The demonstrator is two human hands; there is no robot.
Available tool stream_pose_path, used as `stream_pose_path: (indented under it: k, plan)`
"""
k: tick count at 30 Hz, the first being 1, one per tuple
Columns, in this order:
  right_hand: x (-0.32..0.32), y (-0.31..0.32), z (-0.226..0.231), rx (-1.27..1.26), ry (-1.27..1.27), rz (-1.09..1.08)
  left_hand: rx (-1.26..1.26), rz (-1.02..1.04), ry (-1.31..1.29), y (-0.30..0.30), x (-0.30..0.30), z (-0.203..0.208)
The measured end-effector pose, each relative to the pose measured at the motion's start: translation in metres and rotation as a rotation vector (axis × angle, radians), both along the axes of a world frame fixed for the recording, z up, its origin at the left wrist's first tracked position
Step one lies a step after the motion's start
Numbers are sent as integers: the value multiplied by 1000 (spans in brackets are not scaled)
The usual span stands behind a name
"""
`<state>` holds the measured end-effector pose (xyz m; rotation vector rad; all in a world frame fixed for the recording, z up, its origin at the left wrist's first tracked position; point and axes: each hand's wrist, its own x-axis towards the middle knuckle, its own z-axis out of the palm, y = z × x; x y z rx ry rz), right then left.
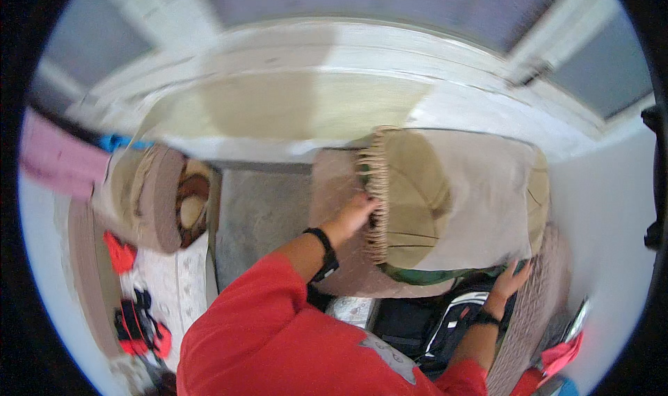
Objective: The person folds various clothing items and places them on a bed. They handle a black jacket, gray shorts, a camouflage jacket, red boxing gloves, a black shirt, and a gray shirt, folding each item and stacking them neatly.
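A beige and olive fringed cushion [480, 201] with thin dark lines lies in front of me, a strip of green showing beneath its near edge. Along its left side runs a tan fringe [378, 194], where my left hand [357, 214] is closed on the edge, its fingers partly hidden. My right hand [510, 282] grips the near right corner, fingertips bent over the edge. Under the cushion is a brown padded seat piece [334, 257], which shows to its left.
A window with a white sill [271, 55] spans the far side. A padded armrest [160, 201] with a brown round object [193, 201] stands left. A black backpack [452, 319] lies near my right forearm. Red-and-black items [142, 330] sit at the lower left, pink cloth [562, 354] at the lower right.
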<state>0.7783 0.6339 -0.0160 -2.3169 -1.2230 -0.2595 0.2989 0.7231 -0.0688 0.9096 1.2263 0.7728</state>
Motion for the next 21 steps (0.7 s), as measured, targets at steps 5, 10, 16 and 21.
stream_pose_path:
  k: [5,10,16,21]
  plan:
    - [-136,-136,-23,-235,119,346,267,-230,652,-128,-54,-20]
    - [-203,-267,-69,-504,268,710,109,-373,689,-324,-193,-71]
    - [-265,-330,-114,-804,720,646,-633,205,945,-657,-375,-69]
    - [-392,-314,-108,-1088,746,924,-964,724,859,-901,-407,-40]
